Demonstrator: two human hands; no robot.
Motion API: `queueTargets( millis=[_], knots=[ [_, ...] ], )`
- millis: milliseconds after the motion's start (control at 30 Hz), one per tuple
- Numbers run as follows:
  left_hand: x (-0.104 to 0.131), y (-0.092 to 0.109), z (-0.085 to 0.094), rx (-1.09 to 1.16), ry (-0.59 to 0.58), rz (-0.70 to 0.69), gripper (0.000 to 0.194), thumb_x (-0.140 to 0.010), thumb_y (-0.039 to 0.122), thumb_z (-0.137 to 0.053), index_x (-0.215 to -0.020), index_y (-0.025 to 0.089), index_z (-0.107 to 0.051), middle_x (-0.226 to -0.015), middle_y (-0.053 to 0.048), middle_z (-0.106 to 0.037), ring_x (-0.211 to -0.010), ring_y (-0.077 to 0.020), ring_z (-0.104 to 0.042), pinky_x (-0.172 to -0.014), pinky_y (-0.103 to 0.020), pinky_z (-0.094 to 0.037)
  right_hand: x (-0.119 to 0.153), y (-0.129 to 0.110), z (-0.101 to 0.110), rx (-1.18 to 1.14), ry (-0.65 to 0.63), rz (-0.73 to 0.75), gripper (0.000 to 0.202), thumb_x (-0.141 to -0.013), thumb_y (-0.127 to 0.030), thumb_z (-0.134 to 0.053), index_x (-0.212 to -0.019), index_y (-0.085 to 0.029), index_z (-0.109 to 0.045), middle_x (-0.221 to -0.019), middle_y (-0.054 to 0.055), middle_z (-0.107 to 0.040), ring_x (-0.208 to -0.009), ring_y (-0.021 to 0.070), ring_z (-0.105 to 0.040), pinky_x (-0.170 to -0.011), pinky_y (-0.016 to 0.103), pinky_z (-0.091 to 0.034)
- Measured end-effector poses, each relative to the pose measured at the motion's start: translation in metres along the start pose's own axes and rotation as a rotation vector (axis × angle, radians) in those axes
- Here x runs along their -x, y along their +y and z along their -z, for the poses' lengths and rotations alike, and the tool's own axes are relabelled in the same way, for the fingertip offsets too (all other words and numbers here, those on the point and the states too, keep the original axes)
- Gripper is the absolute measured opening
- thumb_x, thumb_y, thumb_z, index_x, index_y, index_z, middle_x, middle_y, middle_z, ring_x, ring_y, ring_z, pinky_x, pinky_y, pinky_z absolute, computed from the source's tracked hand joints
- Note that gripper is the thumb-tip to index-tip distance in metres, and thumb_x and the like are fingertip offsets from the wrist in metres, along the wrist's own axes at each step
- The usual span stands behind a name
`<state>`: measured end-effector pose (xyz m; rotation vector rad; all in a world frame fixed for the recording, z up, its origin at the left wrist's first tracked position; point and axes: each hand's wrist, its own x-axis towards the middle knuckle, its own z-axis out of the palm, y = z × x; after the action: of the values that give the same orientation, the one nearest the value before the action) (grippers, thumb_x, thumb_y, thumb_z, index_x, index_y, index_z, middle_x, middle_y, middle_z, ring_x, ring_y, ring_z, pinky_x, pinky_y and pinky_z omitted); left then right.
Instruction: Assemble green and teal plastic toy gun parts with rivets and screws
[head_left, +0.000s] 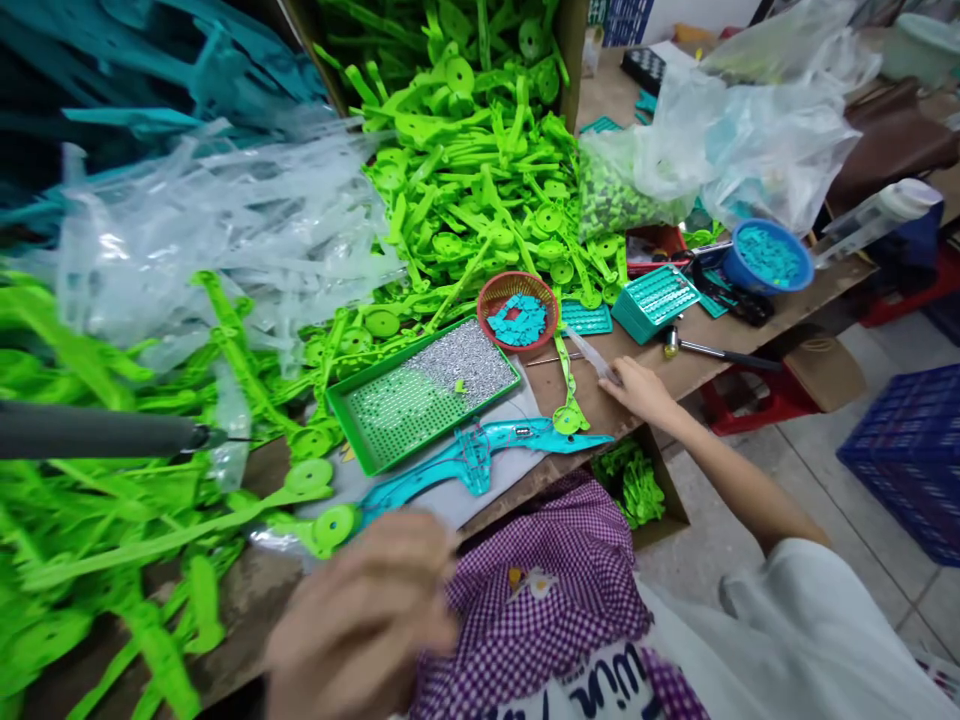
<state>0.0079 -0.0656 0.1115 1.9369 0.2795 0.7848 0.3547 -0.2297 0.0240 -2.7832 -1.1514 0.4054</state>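
My right hand (643,392) is at the bench's front edge, its fingers closed on the end of a long translucent plastic piece (591,352). My left hand (367,620) hovers low in the foreground, smeared by motion; its fingers cannot be made out. Between the hands lies a long turquoise plastic part (480,455) with thin wires across its middle. A slim green plastic arm (568,385) rests just left of my right hand. Behind the turquoise part sits a green perforated tray (349,415) holding many small silvery pieces.
A large heap of green parts (480,190) fills the back. Clear bagged parts (225,220) lie left. A red basket (517,310), a turquoise box (654,300), a hammer (720,350) and a blue bowl (769,258) stand right. A grey tool (97,430) juts in from the left.
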Motion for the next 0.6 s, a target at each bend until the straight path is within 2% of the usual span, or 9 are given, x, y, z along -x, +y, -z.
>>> queueTargets(
  millis=[33,100,167,267,333,433,533,600],
  knots=[
    [-0.02,-0.01,-0.012,0.008,-0.007,0.003,0.007,-0.084,0.033,-0.069,-0.086,0.027,-0.066,-0.085,-0.001,-0.068,-0.081,-0.0181,-0.065,-0.073,-0.036,-0.057,-0.002,0.001,0.002,-0.028,0.005,-0.002,0.02,-0.09,-0.034,-0.053,-0.096,-0.017,-0.061,-0.1,0.013,-0.066,-0.088,0.0247,-0.062,-0.07,0.03,-0.041],
    [-0.063,-0.03,-0.039,0.003,-0.036,0.054,0.009,-0.083,0.029,-0.07,-0.089,0.024,-0.065,-0.085,-0.001,-0.068,-0.08,-0.0164,-0.065,-0.072,-0.033,-0.057,0.0,0.004,0.005,-0.158,0.053,-0.011,0.02,-0.088,-0.035,-0.055,-0.09,-0.016,-0.061,-0.089,0.01,-0.067,-0.083,0.0229,-0.062,-0.069,0.03,-0.041],
    [-0.1,-0.05,-0.068,-0.036,-0.103,0.128,0.014,-0.083,0.028,-0.068,-0.095,0.021,-0.064,-0.091,-0.003,-0.068,-0.078,-0.0146,-0.065,-0.072,-0.03,-0.056,0.009,0.007,0.006,-0.431,0.057,-0.016,0.026,-0.085,-0.041,-0.057,-0.089,-0.016,-0.062,-0.081,0.006,-0.066,-0.074,0.0196,-0.06,-0.066,0.029,-0.041],
    [-0.128,-0.08,-0.105,-0.085,-0.249,0.179,0.014,-0.084,0.022,-0.064,-0.098,0.019,-0.064,-0.097,-0.004,-0.069,-0.083,-0.0156,-0.066,-0.078,-0.032,-0.055,0.025,0.005,-0.002,-0.948,-0.09,-0.041,0.04,-0.077,-0.053,-0.063,-0.093,-0.017,-0.063,-0.079,0.003,-0.067,-0.065,0.0149,-0.058,-0.063,0.027,-0.044],
    [-0.125,-0.096,-0.121,-0.144,-0.363,0.196,0.018,-0.084,0.018,-0.063,-0.102,0.019,-0.064,-0.097,-0.004,-0.07,-0.087,-0.0176,-0.066,-0.081,-0.034,-0.054,0.032,-0.001,-0.014,-1.165,-0.169,-0.098,0.044,-0.069,-0.055,-0.071,-0.09,-0.017,-0.064,-0.077,0.002,-0.067,-0.064,0.013,-0.058,-0.062,0.026,-0.045],
    [-0.101,-0.114,-0.131,-0.248,-0.5,0.184,0.027,-0.083,0.017,-0.064,-0.11,0.02,-0.062,-0.102,-0.005,-0.069,-0.095,-0.021,-0.065,-0.085,-0.037,-0.052,0.035,-0.01,-0.032,-1.331,-0.201,-0.171,0.047,-0.061,-0.05,-0.08,-0.09,-0.018,-0.062,-0.074,-0.001,-0.067,-0.062,0.0114,-0.059,-0.061,0.025,-0.048],
    [-0.079,-0.121,-0.13,-0.311,-0.535,0.154,0.031,-0.085,0.019,-0.063,-0.116,0.022,-0.06,-0.109,-0.006,-0.068,-0.102,-0.0226,-0.063,-0.091,-0.04,-0.05,0.031,-0.015,-0.042,-1.429,-0.222,-0.201,0.05,-0.059,-0.049,-0.083,-0.093,-0.02,-0.06,-0.072,-0.003,-0.067,-0.059,0.0103,-0.06,-0.058,0.023,-0.049],
    [-0.073,-0.123,-0.13,-0.312,-0.534,0.151,0.028,-0.087,0.019,-0.061,-0.115,0.021,-0.06,-0.109,-0.006,-0.068,-0.103,-0.0226,-0.063,-0.092,-0.039,-0.049,0.028,-0.017,-0.044,-1.448,-0.226,-0.219,0.05,-0.058,-0.05,-0.083,-0.09,-0.02,-0.059,-0.066,-0.005,-0.065,-0.056,0.0093,-0.059,-0.056,0.022,-0.049]
  ],
)
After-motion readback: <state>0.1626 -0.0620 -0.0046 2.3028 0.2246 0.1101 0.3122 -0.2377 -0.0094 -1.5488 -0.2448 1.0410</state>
